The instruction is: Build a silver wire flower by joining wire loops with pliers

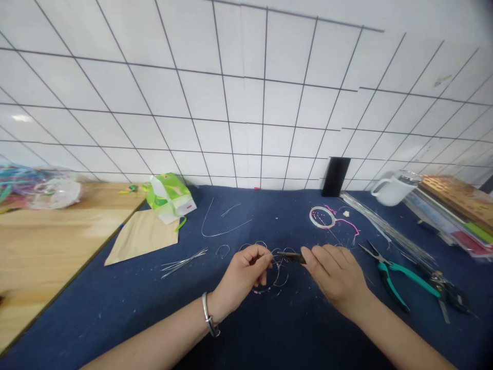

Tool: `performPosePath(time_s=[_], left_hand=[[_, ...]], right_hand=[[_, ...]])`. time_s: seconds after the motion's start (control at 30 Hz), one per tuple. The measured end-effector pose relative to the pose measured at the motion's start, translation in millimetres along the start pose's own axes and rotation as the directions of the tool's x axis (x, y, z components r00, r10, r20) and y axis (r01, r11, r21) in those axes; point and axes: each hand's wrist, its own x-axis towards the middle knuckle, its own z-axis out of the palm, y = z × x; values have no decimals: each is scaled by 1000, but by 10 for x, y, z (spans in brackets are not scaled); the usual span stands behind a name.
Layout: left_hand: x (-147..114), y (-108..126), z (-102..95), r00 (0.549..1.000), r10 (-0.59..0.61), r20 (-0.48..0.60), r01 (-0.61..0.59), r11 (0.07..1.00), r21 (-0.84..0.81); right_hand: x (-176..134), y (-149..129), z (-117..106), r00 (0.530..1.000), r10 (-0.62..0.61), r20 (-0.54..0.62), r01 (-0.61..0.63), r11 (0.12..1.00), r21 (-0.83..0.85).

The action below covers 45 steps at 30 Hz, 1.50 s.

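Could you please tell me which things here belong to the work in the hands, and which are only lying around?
Likely part of the work:
wire in the left hand
dark tool in the right hand
wire with pink beads
short wires
green-handled pliers
bead dish

Likely just lying about:
tissue pack
white mug
black flat object

Wall [246,103]: white, dark grid lines | worktop [108,298]: navy blue | beaded wire [268,290]: silver, dotted pink | gripped tool [291,257]: dark | pliers [385,267]: teal-and-black handles | mug [396,190]: white

White wall [246,100], probably tiled.
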Motion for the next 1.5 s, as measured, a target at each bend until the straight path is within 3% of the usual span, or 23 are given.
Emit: performPosePath(time_s=[0.17,0.33,0.43,0.6,0.83,1.2,1.5], left_hand=[[15,18,13,999,-3,-46,-7,980,-199],[31,41,-9,999,-53,8,52,926,-374],[32,26,-12,998,-49,36,59,914,-401],[24,-9,8,1000,9,26,1,933,-360],[20,-30,36,1000,16,-8,-18,950,-310],[6,-86,51,1000,-22,12,25,927,-375],[29,-120,55,999,20,-43,-31,961,-274]], right_hand=[[-3,-4,65,993,115,3,-113,978,177],[12,9,124,963,270,-11,-238,869,433],[27,-31,131,966,249,65,-245,814,527],[43,-125,116,963,206,174,-266,823,501],[54,-182,90,951,247,184,-306,833,462],[52,-237,127,941,253,226,-331,830,450],[51,-259,132,935,255,247,-343,829,442]])
